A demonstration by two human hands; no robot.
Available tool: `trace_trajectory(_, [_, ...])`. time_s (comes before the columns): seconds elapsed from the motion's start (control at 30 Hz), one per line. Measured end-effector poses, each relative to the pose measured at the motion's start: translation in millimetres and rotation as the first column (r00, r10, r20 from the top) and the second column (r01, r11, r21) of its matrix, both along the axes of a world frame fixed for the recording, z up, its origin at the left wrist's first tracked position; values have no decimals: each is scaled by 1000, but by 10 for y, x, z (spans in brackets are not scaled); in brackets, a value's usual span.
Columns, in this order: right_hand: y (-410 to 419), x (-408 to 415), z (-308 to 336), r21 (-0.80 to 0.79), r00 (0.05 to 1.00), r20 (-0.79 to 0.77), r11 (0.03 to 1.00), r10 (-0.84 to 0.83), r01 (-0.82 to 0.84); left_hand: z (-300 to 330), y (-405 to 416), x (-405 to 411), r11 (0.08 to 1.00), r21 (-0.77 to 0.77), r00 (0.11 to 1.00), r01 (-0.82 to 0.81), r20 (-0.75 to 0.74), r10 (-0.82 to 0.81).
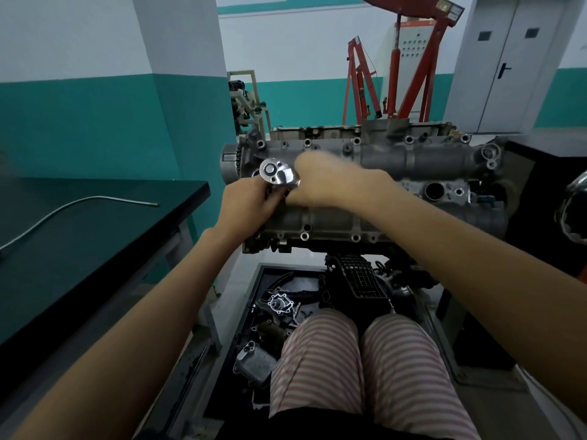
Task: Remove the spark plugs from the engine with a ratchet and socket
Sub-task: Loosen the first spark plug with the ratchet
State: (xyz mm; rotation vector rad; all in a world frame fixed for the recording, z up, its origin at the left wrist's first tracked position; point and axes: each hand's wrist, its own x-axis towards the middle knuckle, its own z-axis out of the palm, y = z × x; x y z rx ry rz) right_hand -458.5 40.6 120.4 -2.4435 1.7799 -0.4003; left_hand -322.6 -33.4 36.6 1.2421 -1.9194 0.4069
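A grey engine cylinder head (397, 160) lies across a stand in front of me. Over its left end a shiny chrome ratchet head (275, 173) sits facing up. My right hand (320, 182), blurred, grips the ratchet's handle, which is hidden under the fingers. My left hand (247, 201) holds the tool from below, just under the ratchet head; the socket and the spark plug hole beneath are hidden by both hands. An open round well (433, 190) shows further right on the head.
A black workbench (79, 242) with a bent metal rod (63, 211) stands to my left. Below the engine a black tray (254, 293) holds several engine parts. Red engine cranes (409, 65) stand behind. A dark cabinet (546, 173) is at the right.
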Motion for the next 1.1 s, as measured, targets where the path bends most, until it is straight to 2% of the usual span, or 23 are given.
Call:
trace_trajectory(0.1, [9,63,-6,-465,929,-281,881,-241,88,-22,-27,3,1000,-8,1000,-1,13,1])
trace_trajectory(0.17, [-37,152,-141,-477,917,-318,876,-241,64,-18,-30,5,999,-5,999,42,2,-42])
trace_trajectory(0.2, [-35,183,-208,-391,955,-242,918,-173,67,1,-7,0,999,4,999,48,-3,-48])
trace_trajectory(0.27, [0,220,-254,22,979,200,999,-30,26,56,27,-7,977,200,992,78,-112,-56])
trace_trajectory(0.3, [28,237,-238,289,869,494,948,-28,-134,26,-20,13,958,274,976,83,-218,-22])
trace_trajectory(0.33, [60,246,-211,458,669,732,819,-128,-345,11,-16,20,944,309,952,119,-307,-20])
trace_trajectory(0.37, [41,226,-201,511,509,823,719,-252,-471,13,17,25,936,299,915,188,-399,-57])
trace_trajectory(0.4, [7,196,-185,523,476,830,701,-290,-485,19,48,19,946,259,921,197,-381,-87])
trace_trajectory(0.43, [-51,170,-164,496,589,780,782,-211,-377,5,48,11,966,213,958,146,-273,-85])
trace_trajectory(0.47, [-87,143,-129,359,822,565,919,-73,-165,8,33,15,982,161,982,97,-175,-68])
trace_trajectory(0.5, [-114,132,-91,106,971,240,994,-18,-8,28,21,10,991,113,992,66,-116,-53])
trace_trajectory(0.53, [-110,121,-43,-176,996,-51,983,-69,59,44,17,6,993,100,993,58,-106,-48])
trace_trajectory(0.57, [-98,120,-6,-396,967,-201,916,-156,66,48,1,7,994,100,996,52,-71,-45])
trace_trajectory(0.67, [-54,160,-28,-623,893,-367,782,-261,-27,15,-13,8,996,74,997,52,-52,-48])
trace_trajectory(0.73, [-48,208,-132,-616,860,-410,788,-305,-14,27,14,24,994,58,994,93,-55,-90])
trace_trajectory(0.8, [-32,233,-206,-480,908,-315,872,-276,98,83,74,-6,991,80,991,112,-88,-105])
trace_trajectory(0.87, [3,243,-202,-28,996,52,997,-73,74,79,82,-9,969,225,991,99,-113,-75])
trace_trajectory(0.9, [14,245,-190,274,942,335,959,-23,-74,73,63,3,942,322,984,94,-172,-40])
trace_trajectory(0.93, [29,244,-167,473,801,593,840,-80,-266,71,59,14,924,366,967,111,-255,-15])
trace_trajectory(0.97, [27,216,-153,547,661,729,734,-181,-403,67,67,27,911,381,936,155,-351,-12])
trace_trajectory(1.0, [8,178,-146,557,618,756,708,-217,-433,58,60,35,914,369,930,169,-366,-24])
trace_trajectory(1.03, [-28,144,-135,520,698,700,779,-153,-351,43,41,39,947,298,968,117,-248,-41])
trace_trajectory(1.1, [-68,65,-84,138,981,186,988,48,-75,38,11,41,989,137,998,47,-44,-41])
